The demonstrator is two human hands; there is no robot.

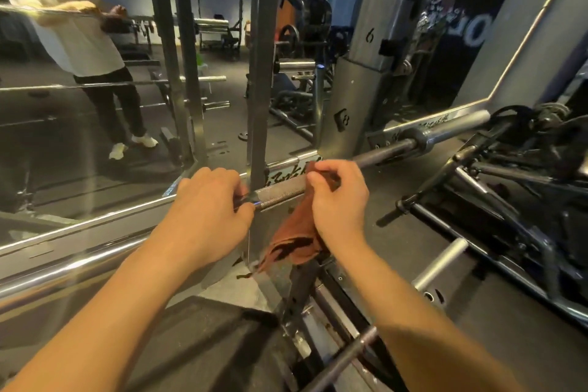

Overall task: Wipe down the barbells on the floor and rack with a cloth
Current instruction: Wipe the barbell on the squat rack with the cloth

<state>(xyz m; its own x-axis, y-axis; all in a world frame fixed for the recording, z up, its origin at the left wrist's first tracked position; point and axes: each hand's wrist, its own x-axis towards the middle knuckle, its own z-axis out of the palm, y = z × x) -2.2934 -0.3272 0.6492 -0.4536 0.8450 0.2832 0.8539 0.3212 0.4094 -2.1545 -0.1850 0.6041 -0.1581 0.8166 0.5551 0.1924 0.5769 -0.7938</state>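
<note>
Left fingers curled round knurled grey barbell, right fingers pinching rust-brown cloth draped over shaft, crumpled tail hanging below.

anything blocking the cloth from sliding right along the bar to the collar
Nothing visible: the right hand holds the cloth on the barbell, and the shaft runs bare from there to the collar.

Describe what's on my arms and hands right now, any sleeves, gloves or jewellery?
The left forearm and right forearm are bare to the frame's edge, no sleeves in view. The left hand and right hand show no gloves, rings, watch or wristband.
</note>
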